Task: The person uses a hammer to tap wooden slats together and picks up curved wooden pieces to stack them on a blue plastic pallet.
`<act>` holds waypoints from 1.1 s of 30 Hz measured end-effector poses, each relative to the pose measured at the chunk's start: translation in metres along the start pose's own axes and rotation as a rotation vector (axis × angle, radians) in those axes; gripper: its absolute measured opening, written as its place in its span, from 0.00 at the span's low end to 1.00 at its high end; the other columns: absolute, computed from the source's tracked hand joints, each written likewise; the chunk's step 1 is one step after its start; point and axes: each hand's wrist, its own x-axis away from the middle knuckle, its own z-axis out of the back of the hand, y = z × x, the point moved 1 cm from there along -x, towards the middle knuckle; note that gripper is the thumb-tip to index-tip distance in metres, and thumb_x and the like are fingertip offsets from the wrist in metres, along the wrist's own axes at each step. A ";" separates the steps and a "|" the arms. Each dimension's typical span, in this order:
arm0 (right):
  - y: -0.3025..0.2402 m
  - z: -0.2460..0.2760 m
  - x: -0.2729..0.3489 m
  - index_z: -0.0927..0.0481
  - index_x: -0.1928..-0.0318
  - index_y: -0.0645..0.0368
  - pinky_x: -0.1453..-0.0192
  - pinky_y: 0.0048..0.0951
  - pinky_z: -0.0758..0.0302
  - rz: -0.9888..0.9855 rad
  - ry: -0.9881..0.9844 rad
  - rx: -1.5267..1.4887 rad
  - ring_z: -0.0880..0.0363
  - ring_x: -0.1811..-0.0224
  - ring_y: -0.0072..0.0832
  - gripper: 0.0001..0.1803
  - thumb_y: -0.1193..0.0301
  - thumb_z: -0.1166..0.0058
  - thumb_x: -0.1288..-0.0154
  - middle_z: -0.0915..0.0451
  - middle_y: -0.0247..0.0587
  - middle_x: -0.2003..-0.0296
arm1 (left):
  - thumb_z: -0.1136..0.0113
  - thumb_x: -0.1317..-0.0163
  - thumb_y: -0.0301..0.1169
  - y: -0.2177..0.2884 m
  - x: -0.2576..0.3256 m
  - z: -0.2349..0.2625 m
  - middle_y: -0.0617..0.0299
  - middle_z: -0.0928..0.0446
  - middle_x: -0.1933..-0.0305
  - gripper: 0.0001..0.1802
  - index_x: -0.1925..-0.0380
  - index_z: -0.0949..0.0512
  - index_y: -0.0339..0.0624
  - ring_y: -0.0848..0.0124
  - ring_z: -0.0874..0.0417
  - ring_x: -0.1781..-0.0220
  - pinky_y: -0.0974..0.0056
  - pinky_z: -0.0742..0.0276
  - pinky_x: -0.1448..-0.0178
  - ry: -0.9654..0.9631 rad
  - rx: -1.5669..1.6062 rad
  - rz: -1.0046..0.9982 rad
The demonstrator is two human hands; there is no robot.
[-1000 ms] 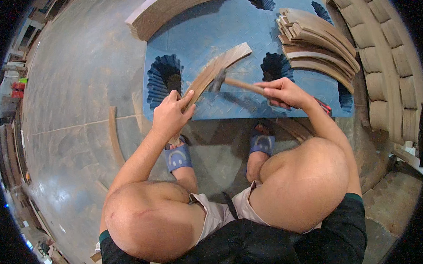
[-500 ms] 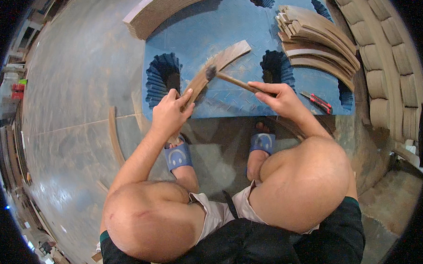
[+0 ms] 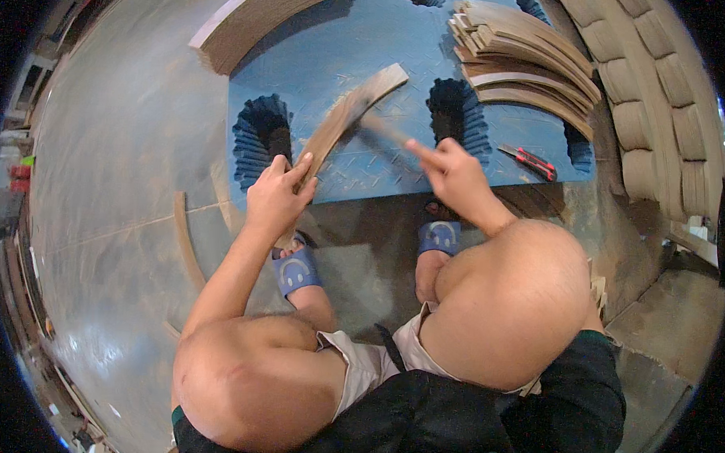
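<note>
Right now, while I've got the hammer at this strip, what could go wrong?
The hammer, blurred near the strip, might glance off its curve and hit your left grip, which holds the strip lower down.

The knife lies to the right of your right grip, its blade seemingly out; a careless reach could cut you.

If the hammer slipped, it could drop into the hole beside your right grip.

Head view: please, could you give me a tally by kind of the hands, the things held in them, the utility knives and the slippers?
Hands: 2 (left hand, right hand)
Held curved wood piece: 1
Held wooden-handled tool: 1
Utility knife: 1
Slippers: 2 (left slipper, right slipper)
Total: 7
</note>
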 end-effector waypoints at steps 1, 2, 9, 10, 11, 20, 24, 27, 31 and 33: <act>0.019 0.002 0.001 0.12 0.25 0.28 0.52 0.47 0.14 -0.104 0.094 -0.025 0.12 0.59 0.49 0.28 0.70 0.32 0.20 0.16 0.46 0.60 | 0.24 0.28 0.47 0.002 -0.002 0.000 0.58 0.21 0.56 0.26 0.31 0.09 0.61 0.55 0.11 0.54 0.50 0.13 0.56 0.017 -0.006 -0.016; 0.039 0.007 0.001 0.12 0.24 0.30 0.50 0.46 0.14 -0.207 0.188 -0.050 0.12 0.59 0.48 0.28 0.71 0.33 0.19 0.14 0.46 0.59 | 0.24 0.28 0.47 0.004 -0.006 -0.002 0.58 0.22 0.56 0.26 0.31 0.09 0.62 0.56 0.11 0.54 0.50 0.13 0.56 0.041 0.003 -0.043; 0.051 0.021 -0.014 0.18 0.17 0.44 0.75 0.22 0.27 -0.439 0.083 -0.786 0.21 0.75 0.15 0.26 0.66 0.39 0.10 0.14 0.31 0.64 | 0.24 0.29 0.46 -0.006 0.007 0.006 0.57 0.23 0.57 0.26 0.31 0.09 0.61 0.57 0.11 0.54 0.50 0.13 0.56 0.026 -0.037 -0.023; 0.049 0.029 -0.016 0.19 0.17 0.43 0.75 0.23 0.27 -0.493 0.072 -0.834 0.21 0.75 0.16 0.27 0.65 0.39 0.10 0.15 0.31 0.65 | 0.24 0.29 0.45 -0.003 0.002 0.004 0.57 0.23 0.57 0.26 0.31 0.09 0.61 0.57 0.11 0.54 0.50 0.13 0.56 0.024 -0.027 -0.035; 0.047 0.036 -0.019 0.20 0.16 0.43 0.75 0.24 0.27 -0.546 0.061 -0.883 0.21 0.76 0.17 0.27 0.64 0.39 0.10 0.16 0.31 0.66 | 0.24 0.29 0.46 0.000 -0.003 0.002 0.57 0.23 0.57 0.26 0.31 0.09 0.61 0.57 0.11 0.54 0.50 0.13 0.56 0.032 -0.006 -0.050; 0.023 0.009 -0.029 0.18 0.18 0.45 0.70 0.25 0.26 -0.442 -0.408 -0.778 0.26 0.74 0.14 0.27 0.60 0.36 0.11 0.21 0.24 0.71 | 0.23 0.28 0.46 -0.002 -0.006 -0.005 0.57 0.22 0.57 0.27 0.30 0.10 0.63 0.55 0.11 0.56 0.49 0.13 0.57 0.049 0.008 -0.076; -0.017 -0.003 -0.017 0.17 0.19 0.48 0.57 0.31 0.19 -0.177 -0.290 -0.686 0.16 0.64 0.21 0.27 0.68 0.35 0.14 0.09 0.33 0.60 | 0.24 0.28 0.47 0.002 -0.003 -0.001 0.57 0.22 0.57 0.26 0.31 0.09 0.62 0.55 0.11 0.56 0.49 0.13 0.57 0.049 0.008 -0.076; -0.014 -0.016 -0.016 0.13 0.23 0.37 0.53 0.42 0.14 0.188 -0.027 -0.446 0.09 0.61 0.42 0.29 0.71 0.32 0.20 0.07 0.47 0.55 | 0.24 0.28 0.47 -0.001 -0.003 -0.002 0.57 0.22 0.56 0.26 0.31 0.10 0.62 0.54 0.11 0.56 0.49 0.13 0.57 0.054 -0.018 -0.088; -0.026 -0.004 -0.011 0.10 0.27 0.29 0.57 0.50 0.14 0.255 -0.142 -0.028 0.13 0.63 0.52 0.28 0.70 0.33 0.23 0.19 0.46 0.62 | 0.24 0.28 0.48 -0.004 -0.001 -0.002 0.56 0.22 0.56 0.27 0.30 0.10 0.63 0.54 0.11 0.56 0.48 0.13 0.57 0.004 -0.044 -0.056; -0.015 0.003 -0.009 0.11 0.27 0.29 0.58 0.50 0.15 0.185 -0.099 0.072 0.13 0.62 0.51 0.28 0.70 0.34 0.22 0.19 0.47 0.62 | 0.25 0.27 0.48 0.000 -0.006 -0.003 0.56 0.22 0.56 0.27 0.29 0.10 0.63 0.54 0.11 0.55 0.48 0.13 0.57 0.029 -0.007 -0.074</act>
